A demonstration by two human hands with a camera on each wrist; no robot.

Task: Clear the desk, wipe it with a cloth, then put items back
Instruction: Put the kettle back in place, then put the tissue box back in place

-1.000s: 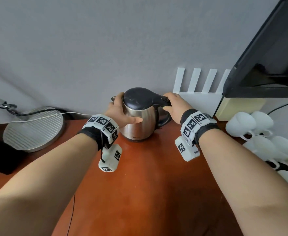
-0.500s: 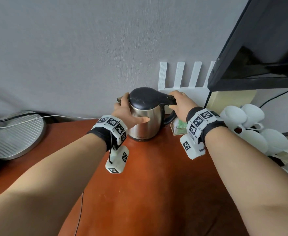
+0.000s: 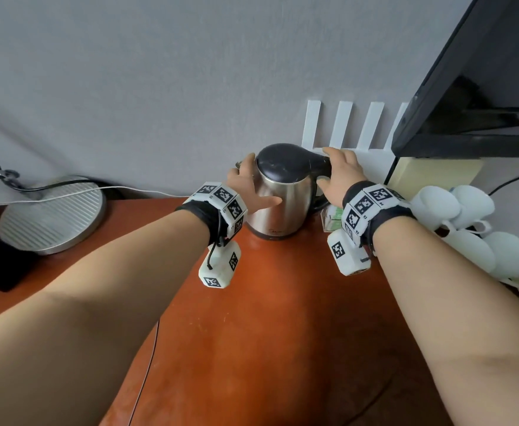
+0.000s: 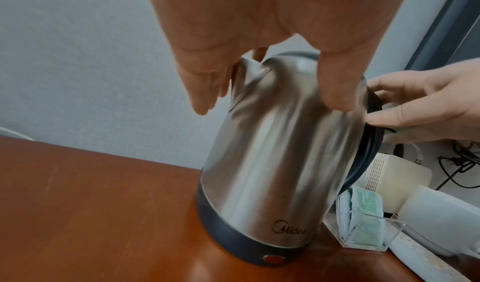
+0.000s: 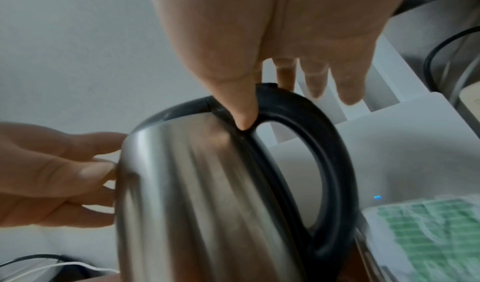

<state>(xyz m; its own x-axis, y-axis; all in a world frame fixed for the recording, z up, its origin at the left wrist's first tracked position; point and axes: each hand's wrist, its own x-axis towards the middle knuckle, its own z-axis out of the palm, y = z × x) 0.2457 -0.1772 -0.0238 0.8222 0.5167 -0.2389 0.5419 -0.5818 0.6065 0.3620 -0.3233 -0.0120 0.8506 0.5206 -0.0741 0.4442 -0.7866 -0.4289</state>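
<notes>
head, background: grey wall across the top, red-brown desk [image 3: 267, 318] filling the lower middle, dark monitor [image 3: 479, 87] in the upper right.
head, kettle: steel kettle [image 3: 279, 204] with black lid stands upright on the desk at frame centre, near the wall.
head, left hand: left hand [image 3: 246, 189] wraps the kettle's left side, thumb laid across the steel front, fingers behind near the spout.
head, right hand: right hand [image 3: 341, 173] sits on the black handle at the kettle's right, fingers over the top of it.
head, other: ribbed metal disc [image 3: 52, 213] at left centre, white cups [image 3: 473, 235] piled at the right edge, white slatted rack [image 3: 344, 127] behind the kettle.
left wrist, surface: desk in the lower left, wall behind.
left wrist, grip: left hand [image 4: 259, 40] comes down from the top, thumb [image 4: 337, 85] pressed on the steel body, fingers by the spout; kettle [image 4: 272, 153] looks tilted, base touching the desk.
left wrist, other: clear box of green packets [image 4: 363, 214] just beside the kettle base, lower right.
right wrist, background: pale wall upper left, white rack right.
right wrist, grip: right hand [image 5: 272, 30] partly open, thumb tip on the handle's top joint, fingers extended beyond the handle [image 5: 324, 163]; not clearly wrapped round it.
</notes>
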